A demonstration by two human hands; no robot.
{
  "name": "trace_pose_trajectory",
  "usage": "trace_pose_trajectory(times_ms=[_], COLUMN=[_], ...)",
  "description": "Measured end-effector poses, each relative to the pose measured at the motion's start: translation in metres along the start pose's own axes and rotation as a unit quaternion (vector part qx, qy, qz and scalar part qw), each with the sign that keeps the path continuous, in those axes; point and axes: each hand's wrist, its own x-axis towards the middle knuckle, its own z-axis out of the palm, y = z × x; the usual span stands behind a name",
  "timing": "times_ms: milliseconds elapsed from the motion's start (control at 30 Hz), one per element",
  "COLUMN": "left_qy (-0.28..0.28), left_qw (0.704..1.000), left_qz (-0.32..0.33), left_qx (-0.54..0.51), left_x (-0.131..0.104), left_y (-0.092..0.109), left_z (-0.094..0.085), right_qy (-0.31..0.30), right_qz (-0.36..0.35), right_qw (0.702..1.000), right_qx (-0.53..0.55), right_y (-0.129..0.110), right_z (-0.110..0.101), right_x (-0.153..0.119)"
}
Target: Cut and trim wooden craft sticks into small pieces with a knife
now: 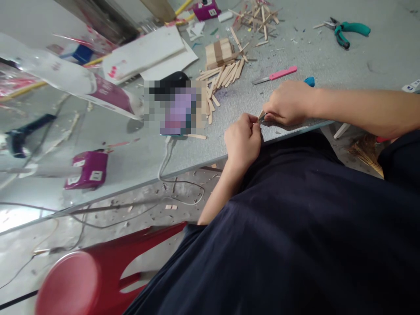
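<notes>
At the table's near edge, my left hand [243,139] is closed, thumb and fingertips pinching a small wooden craft stick [261,114]. My right hand [288,103] is wrapped round a tool with a blue end [309,81] showing behind the fist; a thin metallic part seems to meet the stick, but most of the tool is hidden. Just beyond the right hand lies a pink-handled craft knife [282,72]. Loose craft sticks [226,75] and a banded bundle of them [218,53] lie further off to the left.
Green-handled pliers [352,29] lie at the back right. A pile of joined sticks [259,17] stands at the back. On the left are a phone [179,113] with a white cable, a bottle [108,94] and a purple box [88,169]. A red stool [72,280] stands below.
</notes>
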Motion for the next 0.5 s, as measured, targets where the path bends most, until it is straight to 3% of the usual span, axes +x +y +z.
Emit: trace_pose_trajectory(times_ms=[500], left_qy=[-0.015], left_qw=[1.000], left_qz=[-0.012], left_qx=[0.022], left_x=[0.0004], left_y=[0.0037], left_z=[-0.0018], right_qy=[0.006], right_qz=[0.002], right_qw=[1.000], right_qx=[-0.005], right_y=[0.0002], right_z=[0.0017], right_x=[0.0000])
